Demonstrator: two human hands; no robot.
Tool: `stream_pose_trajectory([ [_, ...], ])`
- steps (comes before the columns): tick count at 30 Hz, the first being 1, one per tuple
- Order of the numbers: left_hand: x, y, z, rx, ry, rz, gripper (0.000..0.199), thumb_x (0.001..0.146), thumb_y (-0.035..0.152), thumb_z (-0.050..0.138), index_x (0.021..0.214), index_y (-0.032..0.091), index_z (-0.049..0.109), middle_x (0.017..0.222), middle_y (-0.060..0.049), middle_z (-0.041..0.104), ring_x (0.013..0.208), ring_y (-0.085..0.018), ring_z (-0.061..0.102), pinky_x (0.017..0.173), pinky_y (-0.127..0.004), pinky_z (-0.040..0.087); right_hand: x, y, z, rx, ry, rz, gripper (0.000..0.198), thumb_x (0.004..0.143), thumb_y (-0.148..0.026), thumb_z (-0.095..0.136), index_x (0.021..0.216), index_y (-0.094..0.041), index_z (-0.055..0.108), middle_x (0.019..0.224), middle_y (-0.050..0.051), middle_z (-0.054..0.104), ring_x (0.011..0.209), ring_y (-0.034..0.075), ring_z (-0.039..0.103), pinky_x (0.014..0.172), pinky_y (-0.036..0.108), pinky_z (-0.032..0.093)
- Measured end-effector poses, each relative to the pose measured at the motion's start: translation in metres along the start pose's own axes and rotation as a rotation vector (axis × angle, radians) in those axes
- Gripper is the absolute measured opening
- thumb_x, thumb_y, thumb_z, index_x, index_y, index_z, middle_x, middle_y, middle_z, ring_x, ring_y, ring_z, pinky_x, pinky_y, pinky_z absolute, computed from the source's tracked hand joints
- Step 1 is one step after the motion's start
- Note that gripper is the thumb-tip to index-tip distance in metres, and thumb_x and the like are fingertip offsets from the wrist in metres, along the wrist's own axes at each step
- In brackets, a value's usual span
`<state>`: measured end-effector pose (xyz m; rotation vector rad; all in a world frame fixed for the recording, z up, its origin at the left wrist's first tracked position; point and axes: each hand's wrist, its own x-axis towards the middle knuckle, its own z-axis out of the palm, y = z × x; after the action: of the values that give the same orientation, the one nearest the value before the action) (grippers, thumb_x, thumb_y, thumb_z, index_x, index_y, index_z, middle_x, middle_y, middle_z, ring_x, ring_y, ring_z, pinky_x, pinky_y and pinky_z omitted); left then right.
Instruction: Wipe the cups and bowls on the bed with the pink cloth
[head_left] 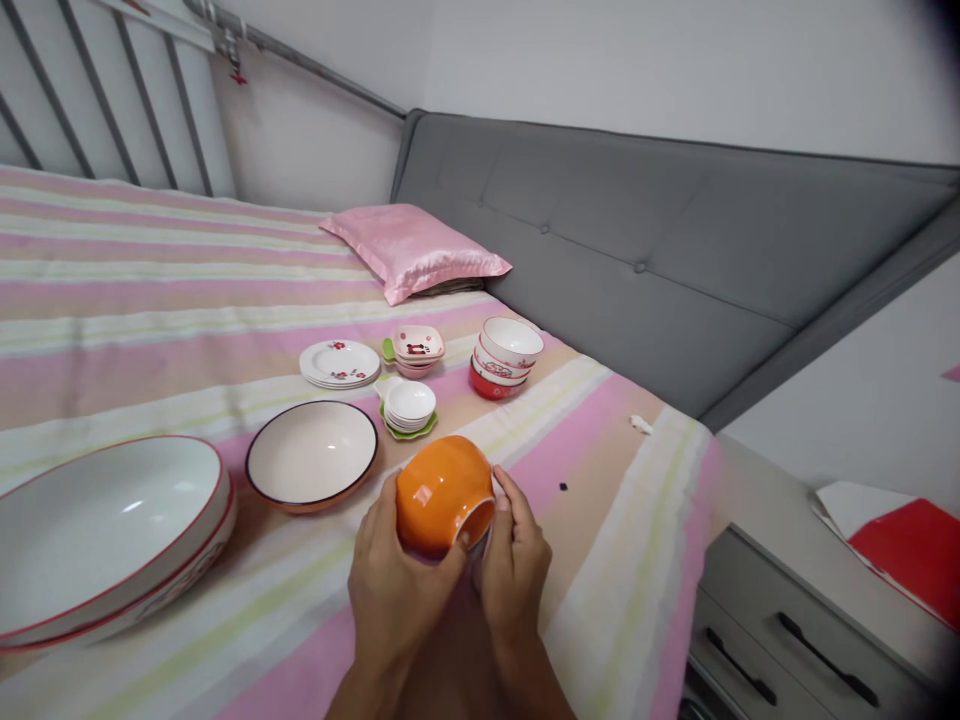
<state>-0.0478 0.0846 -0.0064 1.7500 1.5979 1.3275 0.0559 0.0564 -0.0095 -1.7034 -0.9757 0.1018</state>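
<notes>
An orange bowl point(442, 485) is tilted between my two hands, its foot ring turned toward me and its inside out of sight. My left hand point(397, 580) wraps its near left side, with the thumb at the foot ring. On the right edge, my right hand point(514, 555) grips with thumb and fingers. Just beyond lie small white dishes point(411, 402) stacked on a green leaf-shaped dish. A wide bowl with a dark rim point(311, 455) sits left of my hands. Stacked white and red bowls point(510, 350) stand farther back to the right.
Large red-rimmed bowls point(112, 530) are stacked at the left on the striped bedsheet point(285, 640). Flowered plates point(340, 362) and pink square dishes point(418, 345) lie behind. A pink pillow point(420, 245) rests by the grey headboard point(637, 220). A drawer cabinet point(780, 610) adjoins the bed.
</notes>
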Motion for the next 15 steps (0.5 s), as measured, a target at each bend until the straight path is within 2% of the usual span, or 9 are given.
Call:
stream_pose_trajectory([
  [4, 0.002, 0.000, -0.004, 0.135, 0.065, 0.207, 0.077, 0.061, 0.041, 0.068, 0.127, 0.007, 0.048, 0.112, -0.020, 0.064, 0.098, -0.035, 0.061, 0.084, -0.048, 0.047, -0.007, -0.008, -0.002, -0.010, 0.013, -0.264, 0.038, 0.094, -0.022, 0.034, 0.122, -0.014, 0.059, 0.118, 0.011, 0.066, 0.115, 0.021, 0.059, 0.095, 0.035, 0.049],
  [7, 0.005, 0.002, -0.009, 0.185, 0.110, 0.328, 0.077, 0.063, 0.042, 0.067, 0.129, 0.008, 0.046, 0.112, -0.020, 0.065, 0.094, -0.034, 0.062, 0.081, -0.047, 0.045, -0.010, -0.014, -0.006, 0.017, -0.052, -0.516, 0.040, 0.091, -0.011, 0.036, 0.126, -0.014, 0.055, 0.121, 0.009, 0.064, 0.122, 0.020, 0.053, 0.103, 0.038, 0.044],
  [10, 0.007, 0.004, -0.015, 0.159, 0.076, 0.418, 0.076, 0.069, 0.039, 0.063, 0.135, 0.010, 0.039, 0.118, -0.020, 0.062, 0.098, -0.034, 0.061, 0.081, -0.046, 0.044, -0.012, -0.020, -0.010, 0.070, -0.141, -0.701, 0.046, 0.086, -0.005, 0.039, 0.130, -0.015, 0.051, 0.120, 0.007, 0.065, 0.121, 0.020, 0.054, 0.100, 0.038, 0.047],
  [12, 0.007, 0.003, -0.016, 0.109, 0.025, 0.436, 0.073, 0.074, 0.035, 0.057, 0.139, 0.011, 0.033, 0.123, -0.019, 0.059, 0.105, -0.034, 0.059, 0.085, -0.047, 0.044, -0.014, -0.022, -0.012, 0.102, -0.202, -0.746, 0.047, 0.085, -0.005, 0.041, 0.129, -0.018, 0.051, 0.118, 0.006, 0.066, 0.117, 0.020, 0.058, 0.096, 0.035, 0.050],
  [15, 0.006, 0.001, -0.013, 0.036, -0.062, 0.395, 0.075, 0.075, 0.031, 0.056, 0.142, 0.013, 0.027, 0.133, -0.019, 0.051, 0.118, -0.033, 0.051, 0.094, -0.048, 0.041, -0.014, -0.022, -0.011, 0.100, -0.270, -0.691, 0.046, 0.086, -0.007, 0.042, 0.128, -0.022, 0.052, 0.118, 0.004, 0.066, 0.116, 0.019, 0.058, 0.097, 0.035, 0.050],
])
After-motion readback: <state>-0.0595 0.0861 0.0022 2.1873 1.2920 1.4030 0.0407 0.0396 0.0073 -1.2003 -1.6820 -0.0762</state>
